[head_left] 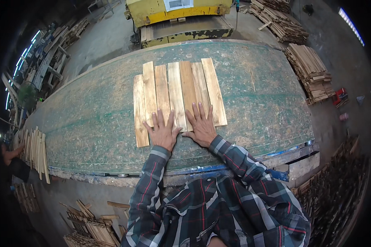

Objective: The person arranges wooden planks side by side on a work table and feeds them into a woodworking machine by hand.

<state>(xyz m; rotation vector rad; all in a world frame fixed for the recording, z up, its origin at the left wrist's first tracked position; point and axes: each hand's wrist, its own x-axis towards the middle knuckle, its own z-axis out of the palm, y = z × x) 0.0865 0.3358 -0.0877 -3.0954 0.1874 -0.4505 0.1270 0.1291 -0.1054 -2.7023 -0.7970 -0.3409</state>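
Observation:
Several pale wooden boards lie side by side on a worn green worktable, their ends uneven. My left hand rests flat with fingers spread on the near ends of the left-hand boards. My right hand lies spread on the near part of the boards right of middle, its thumb near my left thumb. Both forearms come in from below in plaid sleeves.
A yellow machine stands beyond the far edge. Wood stacks sit at the right and below left. At far left, another person's arm is beside a bundle of thin slats on the table. Dark stacked wood fills the lower right.

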